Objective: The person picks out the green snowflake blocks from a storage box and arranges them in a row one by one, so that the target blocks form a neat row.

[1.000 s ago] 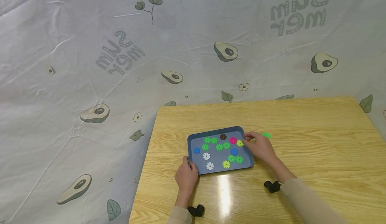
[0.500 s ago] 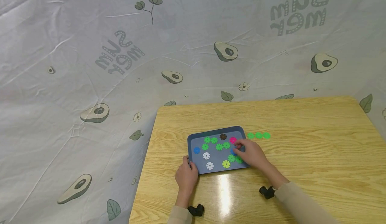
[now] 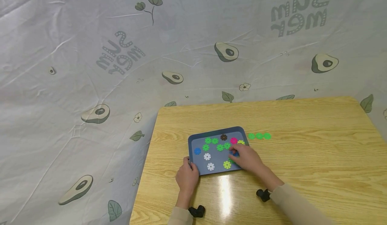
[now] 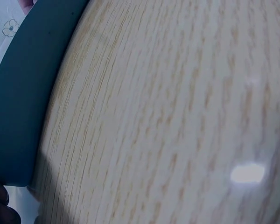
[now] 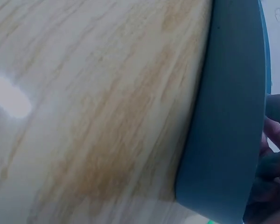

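Note:
My left hand (image 3: pixel 187 177) grips the near left corner of a shallow blue-grey tray (image 3: pixel 193 136), thumb along its rim. In the left wrist view, dark fingertips (image 4: pixel 1 207) show under the end of the tray wall. Over the tray's right part hovers my right hand (image 3: pixel 248 158), thumb and index finger apart around a partly hidden blue notched disc (image 3: pixel 235 153). A green disc (image 3: pixel 231 160) shows just below the thumb. The right wrist view has the bent fingers (image 5: pixel 276 161) beyond the tray's outer wall.
Several more notched plastic discs lie in the tray: white (image 3: pixel 207 156), pink (image 3: pixel 233 140), brown (image 3: pixel 223 137), yellow (image 3: pixel 227 164) and green (image 3: pixel 220 147). Three green discs (image 3: pixel 259 136) form a row on the wooden table (image 3: pixel 317 151) right of the tray. A printed cloth (image 3: pixel 193 50) hangs behind.
My right hand has moved left and nearer from the tray's right edge to above the blue disc, uncovering the green row and the yellow disc. My left hand stays at the corner.

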The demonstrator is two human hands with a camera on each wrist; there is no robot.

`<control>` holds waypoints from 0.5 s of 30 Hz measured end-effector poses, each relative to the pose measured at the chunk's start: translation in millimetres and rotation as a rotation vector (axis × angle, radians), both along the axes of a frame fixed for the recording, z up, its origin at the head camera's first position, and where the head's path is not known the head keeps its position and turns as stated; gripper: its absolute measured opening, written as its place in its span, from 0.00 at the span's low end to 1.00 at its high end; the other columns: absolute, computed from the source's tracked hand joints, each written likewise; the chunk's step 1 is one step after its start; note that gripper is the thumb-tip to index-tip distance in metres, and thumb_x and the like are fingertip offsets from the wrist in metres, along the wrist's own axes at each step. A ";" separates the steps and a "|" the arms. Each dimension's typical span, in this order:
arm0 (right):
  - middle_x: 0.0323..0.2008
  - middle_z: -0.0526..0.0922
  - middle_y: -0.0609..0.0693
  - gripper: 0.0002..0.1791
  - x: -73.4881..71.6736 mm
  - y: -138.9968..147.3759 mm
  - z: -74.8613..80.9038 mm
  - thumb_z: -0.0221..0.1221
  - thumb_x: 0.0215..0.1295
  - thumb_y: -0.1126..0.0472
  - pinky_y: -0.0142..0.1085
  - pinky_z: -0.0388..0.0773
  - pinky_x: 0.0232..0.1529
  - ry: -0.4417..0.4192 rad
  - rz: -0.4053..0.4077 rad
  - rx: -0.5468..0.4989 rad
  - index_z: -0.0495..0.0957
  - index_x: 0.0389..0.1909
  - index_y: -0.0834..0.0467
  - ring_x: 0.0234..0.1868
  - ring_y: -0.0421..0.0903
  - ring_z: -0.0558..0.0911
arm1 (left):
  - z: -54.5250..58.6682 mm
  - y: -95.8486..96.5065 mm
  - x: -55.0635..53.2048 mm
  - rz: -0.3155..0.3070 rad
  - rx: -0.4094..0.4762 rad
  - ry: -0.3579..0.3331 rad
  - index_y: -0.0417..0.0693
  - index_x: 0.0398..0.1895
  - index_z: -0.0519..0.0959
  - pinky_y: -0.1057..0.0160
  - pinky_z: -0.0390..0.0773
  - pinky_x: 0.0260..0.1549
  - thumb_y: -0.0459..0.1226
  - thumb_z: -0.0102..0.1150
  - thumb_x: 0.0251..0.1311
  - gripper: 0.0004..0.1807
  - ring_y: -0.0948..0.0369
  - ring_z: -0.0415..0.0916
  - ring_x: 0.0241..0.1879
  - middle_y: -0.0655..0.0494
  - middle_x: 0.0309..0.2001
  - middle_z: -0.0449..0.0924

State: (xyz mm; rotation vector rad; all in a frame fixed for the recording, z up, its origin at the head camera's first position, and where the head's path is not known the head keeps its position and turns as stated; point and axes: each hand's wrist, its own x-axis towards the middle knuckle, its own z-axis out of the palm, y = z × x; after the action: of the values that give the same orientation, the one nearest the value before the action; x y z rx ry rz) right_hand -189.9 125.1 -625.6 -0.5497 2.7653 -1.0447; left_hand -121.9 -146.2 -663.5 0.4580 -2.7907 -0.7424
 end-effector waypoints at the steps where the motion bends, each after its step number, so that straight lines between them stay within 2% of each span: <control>1: 0.36 0.83 0.42 0.13 0.5 -0.6 -0.6 0.70 0.65 0.57 0.43 0.78 0.41 0.002 0.006 0.006 0.86 0.47 0.57 0.38 0.43 0.81 | -0.4 0.1 0.0 -0.001 -0.001 -0.001 0.43 0.52 0.81 0.55 0.64 0.13 0.38 0.60 0.68 0.13 0.58 0.69 0.13 0.52 0.18 0.77; 7: 0.34 0.81 0.42 0.13 1.1 -2.4 -3.5 0.71 0.63 0.57 0.42 0.78 0.40 -0.010 0.035 0.024 0.86 0.46 0.57 0.36 0.41 0.77 | -1.2 0.1 -0.2 -0.003 -0.007 0.005 0.44 0.53 0.81 0.56 0.64 0.13 0.38 0.59 0.68 0.14 0.59 0.68 0.13 0.54 0.18 0.77; 15: 0.38 0.83 0.45 0.14 0.5 -3.1 -5.7 0.71 0.61 0.60 0.44 0.79 0.41 -0.036 0.067 0.091 0.86 0.47 0.57 0.38 0.43 0.79 | 0.6 0.2 0.7 0.001 -0.010 0.002 0.43 0.52 0.81 0.56 0.64 0.13 0.38 0.60 0.68 0.13 0.58 0.69 0.13 0.53 0.18 0.76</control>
State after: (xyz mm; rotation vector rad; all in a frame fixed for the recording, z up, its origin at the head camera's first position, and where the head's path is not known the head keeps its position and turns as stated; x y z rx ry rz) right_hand -189.5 122.0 -631.3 -0.5997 2.7271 -0.9005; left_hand -121.2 -146.0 -662.9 0.4559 -2.7909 -0.7273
